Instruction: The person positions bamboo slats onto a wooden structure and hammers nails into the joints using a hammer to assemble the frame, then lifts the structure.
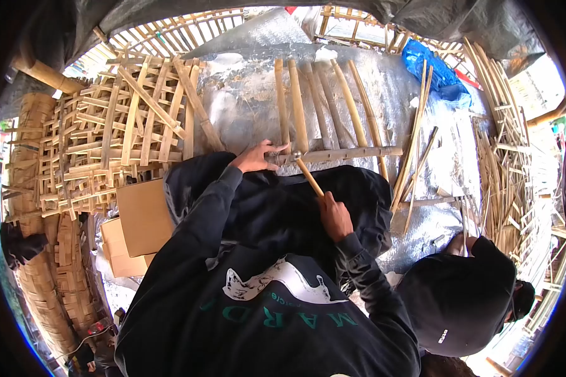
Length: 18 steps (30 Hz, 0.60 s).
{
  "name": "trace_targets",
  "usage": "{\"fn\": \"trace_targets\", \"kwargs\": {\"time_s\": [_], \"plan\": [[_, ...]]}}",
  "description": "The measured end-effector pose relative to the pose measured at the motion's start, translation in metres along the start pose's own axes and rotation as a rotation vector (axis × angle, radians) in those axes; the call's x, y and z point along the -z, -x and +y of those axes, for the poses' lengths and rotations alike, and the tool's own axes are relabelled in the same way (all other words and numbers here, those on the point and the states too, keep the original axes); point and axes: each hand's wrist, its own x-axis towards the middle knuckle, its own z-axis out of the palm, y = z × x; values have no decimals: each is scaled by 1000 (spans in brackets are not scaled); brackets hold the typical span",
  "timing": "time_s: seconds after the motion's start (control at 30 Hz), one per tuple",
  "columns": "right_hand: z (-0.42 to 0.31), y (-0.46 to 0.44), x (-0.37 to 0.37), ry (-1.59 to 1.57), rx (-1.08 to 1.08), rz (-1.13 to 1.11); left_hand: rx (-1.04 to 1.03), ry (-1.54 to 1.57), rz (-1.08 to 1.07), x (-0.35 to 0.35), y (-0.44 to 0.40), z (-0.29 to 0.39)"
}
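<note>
My right hand [334,217] is closed around the wooden handle of a hammer [310,177]. The hammer's metal head is over a bamboo crosspiece [352,153], near its left end. That crosspiece lies in front of my lap, across the lower ends of several bamboo slats [297,107] that run away from me. At its left end is my left hand [256,156], thumb on the near side and fingers on the far side, against the bamboo. Whether a nail is between those fingers is too small to tell.
A stack of bamboo lattice panels [116,119] is on the left, with a cardboard box [146,217] nearer me. Blue plastic [437,72] lies at the back right. Loose bamboo strips [506,176] line the right side. Another person in black [462,295] sits at my lower right.
</note>
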Motion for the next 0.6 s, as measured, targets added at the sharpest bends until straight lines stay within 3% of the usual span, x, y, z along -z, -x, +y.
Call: {"fn": "trace_targets", "kwargs": {"time_s": [0.1,0.17,0.23,0.3,0.33,0.37,0.43,0.53,0.6], "plan": [[-1,14,12,-281,7,149,74,18,-93,16,7,32],[7,23,24,-462,-57,156,217,-335,-162,17,9,56],[16,30,20,-629,-134,183,162,-389,-142,11,-5,66],[32,32,8,-720,-185,268,295,-477,128,-2,-25,96],[36,29,2,-875,-205,286,138,-414,259,-11,-41,105],[42,29,-1,-871,-203,292,131,-413,261,-21,-60,113],[36,23,8,-1259,-383,228,-186,-171,217,-41,-102,128],[37,21,17,-1409,-428,218,-162,-442,160,-82,-130,159],[42,23,18,-1564,-454,198,-38,-426,42,-100,-146,170]]}}
